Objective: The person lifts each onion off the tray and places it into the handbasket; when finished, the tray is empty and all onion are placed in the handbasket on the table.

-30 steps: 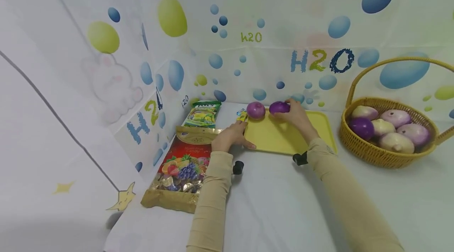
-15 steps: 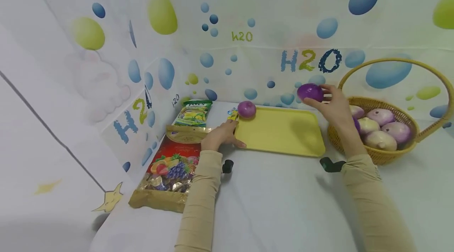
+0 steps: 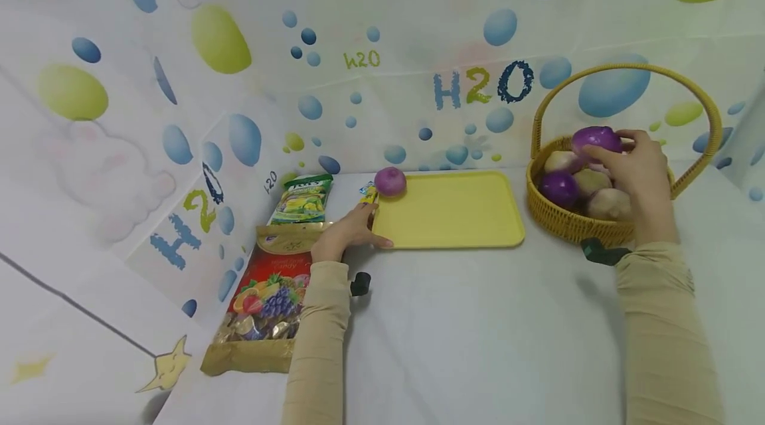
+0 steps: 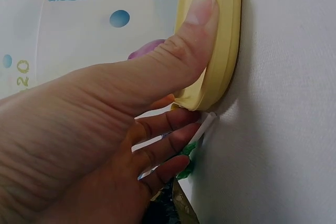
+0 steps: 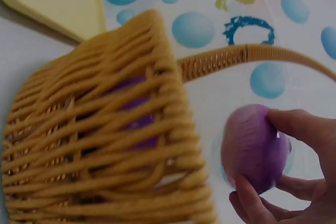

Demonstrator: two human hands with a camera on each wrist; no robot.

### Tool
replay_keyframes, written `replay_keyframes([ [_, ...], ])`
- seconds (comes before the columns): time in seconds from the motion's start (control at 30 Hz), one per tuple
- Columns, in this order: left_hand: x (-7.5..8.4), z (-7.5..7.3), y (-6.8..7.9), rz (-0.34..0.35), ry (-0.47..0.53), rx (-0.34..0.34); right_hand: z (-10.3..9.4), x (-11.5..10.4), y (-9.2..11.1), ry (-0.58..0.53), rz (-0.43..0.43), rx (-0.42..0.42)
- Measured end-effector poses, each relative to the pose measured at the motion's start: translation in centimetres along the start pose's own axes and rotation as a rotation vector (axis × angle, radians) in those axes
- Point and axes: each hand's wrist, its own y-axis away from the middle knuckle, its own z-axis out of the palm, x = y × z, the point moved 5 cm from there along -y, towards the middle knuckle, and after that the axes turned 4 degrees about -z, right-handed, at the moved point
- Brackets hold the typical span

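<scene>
My right hand (image 3: pixel 644 169) holds a purple onion (image 3: pixel 596 139) above the wicker basket (image 3: pixel 570 224), gripping it between thumb and fingers. In the right wrist view the same onion (image 5: pixel 252 148) hangs beyond the basket rim (image 5: pixel 168 77). Several pale and purple onions lie in the basket. My left hand (image 3: pixel 346 234) holds the near left corner of the yellow tray (image 3: pixel 448 212). Its thumb (image 4: pixel 197 30) lies over the tray's rim in the left wrist view, with the other fingers bent along the outer side. Another purple onion (image 3: pixel 390 182) sits at the tray's far left corner.
A large candy bag (image 3: pixel 269 299) lies left of my left forearm, with a green packet (image 3: pixel 303 199) behind it. A small yellow wrapper (image 3: pixel 367 194) is beside the tray's left edge. The basket's tall handle (image 3: pixel 624 68) arches over it. A patterned curtain (image 3: pixel 394 119) stands behind.
My right hand has lifted the purple onion off the tray and carried it right, over the basket. My left hand has stayed at the tray's corner. The head view has turned right.
</scene>
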Motion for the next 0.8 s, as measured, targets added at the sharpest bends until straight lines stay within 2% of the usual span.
replay_keyframes([
  [0.2, -1.1, -0.1, 0.5, -0.01, 0.037, 0.01, 0.1, 0.4, -0.7, 0.011, -0.012, 0.089],
  [0.33, -1.6, -0.1, 0.6, -0.007, 0.036, 0.013, 0.3, -0.3, -0.9, 0.031, -0.029, 0.108],
  [0.53, -1.4, -0.2, 0.8, -0.01, 0.034, 0.008, 0.6, -1.8, -0.8, 0.013, -0.036, 0.129],
  [0.67, -0.9, -0.2, 0.6, -0.008, 0.017, 0.005, 1.6, -3.6, -0.2, 0.025, -0.096, 0.088],
  [0.8, -0.1, -0.1, 0.2, 0.008, -0.009, -0.002, 4.4, -5.3, 0.4, 0.051, -0.18, -0.01],
])
